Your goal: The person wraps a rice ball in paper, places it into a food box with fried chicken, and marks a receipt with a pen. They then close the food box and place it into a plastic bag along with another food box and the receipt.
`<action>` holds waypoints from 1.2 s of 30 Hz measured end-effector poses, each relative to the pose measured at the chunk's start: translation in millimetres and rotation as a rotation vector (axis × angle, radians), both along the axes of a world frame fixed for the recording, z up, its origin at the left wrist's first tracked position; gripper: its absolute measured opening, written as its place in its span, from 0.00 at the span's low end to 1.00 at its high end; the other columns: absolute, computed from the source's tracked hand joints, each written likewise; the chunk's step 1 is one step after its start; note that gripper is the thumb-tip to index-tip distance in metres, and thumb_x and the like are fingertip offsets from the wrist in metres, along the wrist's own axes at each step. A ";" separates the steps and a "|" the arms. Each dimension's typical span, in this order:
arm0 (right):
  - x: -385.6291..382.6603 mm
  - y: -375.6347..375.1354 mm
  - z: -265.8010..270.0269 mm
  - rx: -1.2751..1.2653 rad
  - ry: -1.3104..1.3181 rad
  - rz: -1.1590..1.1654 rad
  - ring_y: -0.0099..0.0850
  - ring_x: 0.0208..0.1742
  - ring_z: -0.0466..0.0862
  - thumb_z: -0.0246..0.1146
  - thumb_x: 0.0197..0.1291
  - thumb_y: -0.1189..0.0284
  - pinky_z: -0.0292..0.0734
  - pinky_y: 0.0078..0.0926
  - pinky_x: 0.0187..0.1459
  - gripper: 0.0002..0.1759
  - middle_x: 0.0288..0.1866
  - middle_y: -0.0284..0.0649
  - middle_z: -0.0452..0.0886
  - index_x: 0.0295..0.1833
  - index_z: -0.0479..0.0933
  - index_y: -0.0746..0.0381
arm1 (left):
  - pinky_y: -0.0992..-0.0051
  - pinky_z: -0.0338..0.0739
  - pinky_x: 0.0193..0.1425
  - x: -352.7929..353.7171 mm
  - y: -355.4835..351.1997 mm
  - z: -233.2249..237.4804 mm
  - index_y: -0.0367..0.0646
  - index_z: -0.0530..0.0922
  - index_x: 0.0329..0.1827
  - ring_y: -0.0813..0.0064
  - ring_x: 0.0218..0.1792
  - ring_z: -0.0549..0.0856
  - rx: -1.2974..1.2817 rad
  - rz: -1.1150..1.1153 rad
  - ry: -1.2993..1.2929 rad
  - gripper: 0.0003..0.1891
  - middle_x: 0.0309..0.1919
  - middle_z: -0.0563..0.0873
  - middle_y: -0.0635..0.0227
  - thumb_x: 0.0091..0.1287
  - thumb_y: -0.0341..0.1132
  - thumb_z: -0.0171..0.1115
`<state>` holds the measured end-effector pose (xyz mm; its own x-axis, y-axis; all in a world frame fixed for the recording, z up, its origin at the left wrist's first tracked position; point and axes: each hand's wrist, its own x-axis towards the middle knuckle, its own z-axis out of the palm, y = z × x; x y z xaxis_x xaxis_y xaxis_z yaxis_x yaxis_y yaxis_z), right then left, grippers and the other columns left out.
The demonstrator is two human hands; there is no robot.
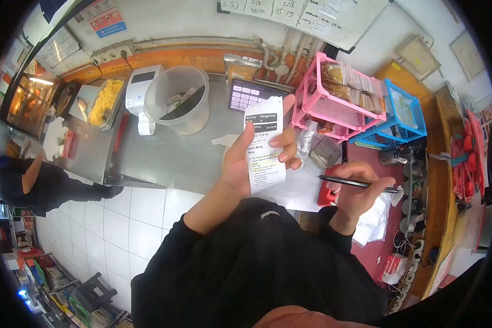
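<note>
Left hand (pixel 236 167) was clamped on the long white paper receipt (pixel 265 167), right hand (pixel 361 192) on the slim black pen (pixel 331 179); pressing hard mid-air risked puncturing it.

White-walled work corner above a pale tiled floor
The wall (pixel 175 22) carries a whiteboard (pixel 311 21) with handwritten figures, a red and blue poster (pixel 105 19), and, below the board, upright pipes (pixel 291 59). An orange band (pixel 199 80) runs along its foot, behind a grey metal surface (pixel 147 164); a dark red surface (pixel 374 259) adjoins on the right. A wooden strip (pixel 449 180) curves down that right side. The floor (pixel 150 208) is square white tiles with thin dark joints. At far left, a glazed case (pixel 31 104) glows amber under a bright lamp (pixel 40 80); a small blue light (pixel 22 293) shines lower down.
</note>
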<state>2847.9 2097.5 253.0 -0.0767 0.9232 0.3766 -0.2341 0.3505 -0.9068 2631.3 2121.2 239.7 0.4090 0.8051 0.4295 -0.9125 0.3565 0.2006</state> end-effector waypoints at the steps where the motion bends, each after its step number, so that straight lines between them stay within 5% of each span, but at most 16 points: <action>1: -2.4 -2.8 9.2 0.009 0.050 0.071 0.35 0.30 0.83 0.36 0.68 0.36 0.79 0.30 0.33 0.46 0.28 0.47 0.81 0.37 0.78 0.71 | 0.62 0.66 0.53 -0.6 -0.6 0.7 0.52 0.40 0.79 0.76 0.37 0.69 -0.004 0.003 0.009 0.40 0.36 0.66 0.74 0.72 0.59 0.46; 5: -22.8 -4.6 16.7 0.136 -0.016 0.130 0.43 0.40 0.87 0.57 0.69 0.54 0.85 0.37 0.40 0.26 0.33 0.52 0.83 0.39 0.77 0.72 | 0.61 0.66 0.54 -4.9 -1.8 3.3 0.53 0.39 0.80 0.74 0.39 0.70 -0.020 0.020 0.034 0.41 0.36 0.67 0.73 0.72 0.59 0.46; 6: -33.1 -9.7 21.7 0.052 0.082 0.138 0.43 0.41 0.87 0.68 0.60 0.74 0.85 0.36 0.42 0.12 0.36 0.52 0.83 0.41 0.75 0.72 | 0.61 0.66 0.55 -5.5 -2.1 3.1 0.53 0.39 0.80 0.74 0.40 0.71 -0.028 0.021 0.035 0.41 0.36 0.67 0.73 0.72 0.59 0.46; 9: -50.3 -7.7 19.4 0.071 -0.034 0.071 0.38 0.31 0.86 0.67 0.58 0.75 0.84 0.33 0.34 0.13 0.31 0.52 0.82 0.42 0.71 0.68 | 0.58 0.65 0.58 -7.8 -2.2 0.6 0.53 0.39 0.80 0.72 0.43 0.72 -0.036 0.023 0.038 0.41 0.37 0.68 0.73 0.72 0.60 0.45; 13: -59.6 -4.1 9.7 0.132 -0.079 0.054 0.37 0.30 0.85 0.63 0.60 0.75 0.83 0.32 0.36 0.13 0.31 0.52 0.81 0.45 0.67 0.67 | 0.53 0.61 0.66 -13.8 -2.2 -0.8 0.52 0.38 0.80 0.70 0.45 0.73 -0.023 -0.002 0.063 0.40 0.36 0.68 0.73 0.73 0.60 0.43; 16: -62.5 -0.2 1.1 0.205 0.069 0.085 0.35 0.37 0.84 0.60 0.65 0.76 0.80 0.31 0.44 0.09 0.37 0.52 0.82 0.46 0.67 0.67 | 0.52 0.58 0.70 -16.4 0.0 -5.3 0.53 0.38 0.80 0.70 0.45 0.73 -0.029 0.013 0.024 0.40 0.35 0.68 0.73 0.73 0.60 0.42; 20: -85.8 11.4 -15.8 0.103 -0.050 -0.260 0.35 0.46 0.81 0.51 0.72 0.64 0.74 0.36 0.52 0.13 0.51 0.55 0.76 0.48 0.65 0.64 | 0.52 0.58 0.69 -31.8 1.6 -4.2 0.51 0.40 0.79 0.70 0.45 0.73 -0.015 0.127 -0.005 0.39 0.35 0.68 0.73 0.73 0.59 0.42; 22: -99.2 5.3 -22.8 0.133 -0.031 -0.058 0.34 0.45 0.82 0.60 0.65 0.74 0.77 0.30 0.49 0.15 0.56 0.55 0.72 0.49 0.60 0.62 | 0.52 0.59 0.68 -31.2 3.1 -3.0 0.51 0.40 0.79 0.69 0.45 0.73 -0.026 0.194 0.045 0.38 0.35 0.68 0.72 0.74 0.57 0.42; 24: -108.6 0.0 -28.2 0.093 -0.060 0.067 0.31 0.43 0.84 0.67 0.52 0.88 0.79 0.22 0.43 0.29 0.61 0.55 0.66 0.49 0.54 0.59 | 0.54 0.64 0.67 -31.8 -2.9 2.4 0.46 0.41 0.79 0.67 0.46 0.75 -0.071 0.201 0.037 0.38 0.36 0.69 0.71 0.74 0.51 0.45; 27: -114.9 -2.5 -27.0 0.068 0.000 0.000 0.30 0.39 0.84 0.68 0.50 0.89 0.80 0.20 0.39 0.30 0.62 0.56 0.64 0.47 0.54 0.59 | 0.60 0.71 0.63 -38.7 -2.6 2.1 0.41 0.42 0.79 0.65 0.50 0.76 -0.058 0.323 0.260 0.37 0.36 0.70 0.70 0.73 0.45 0.48; 31: -117.0 -1.0 -27.1 0.102 -0.034 0.108 0.27 0.35 0.84 0.65 0.53 0.90 0.79 0.19 0.38 0.28 0.63 0.60 0.64 0.46 0.54 0.60 | 0.62 0.77 0.59 -48.0 -2.9 -1.2 0.40 0.44 0.78 0.65 0.55 0.79 -0.065 0.472 0.471 0.36 0.52 0.78 0.63 0.70 0.36 0.49; 34: -118.4 -3.2 -32.6 0.120 -0.044 0.167 0.23 0.33 0.82 0.64 0.54 0.90 0.78 0.19 0.36 0.24 0.62 0.61 0.67 0.44 0.56 0.60 | 0.63 0.74 0.60 -56.1 0.1 -5.8 0.45 0.50 0.78 0.67 0.56 0.79 -0.073 0.540 0.511 0.32 0.63 0.73 0.60 0.72 0.38 0.49; 36: -121.8 -2.3 -33.1 0.132 -0.039 0.148 0.22 0.32 0.81 0.64 0.55 0.90 0.77 0.19 0.35 0.23 0.60 0.59 0.69 0.43 0.57 0.61 | 0.62 0.75 0.59 -53.0 0.0 -6.4 0.46 0.52 0.77 0.66 0.56 0.79 -0.102 0.479 0.221 0.31 0.64 0.72 0.59 0.74 0.41 0.48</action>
<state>2726.1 2095.2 219.9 -0.2251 0.8437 0.4873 -0.2574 0.4309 -0.8649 2578.3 2121.2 233.3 0.0577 0.9569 0.2847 -0.9177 -0.0614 0.3924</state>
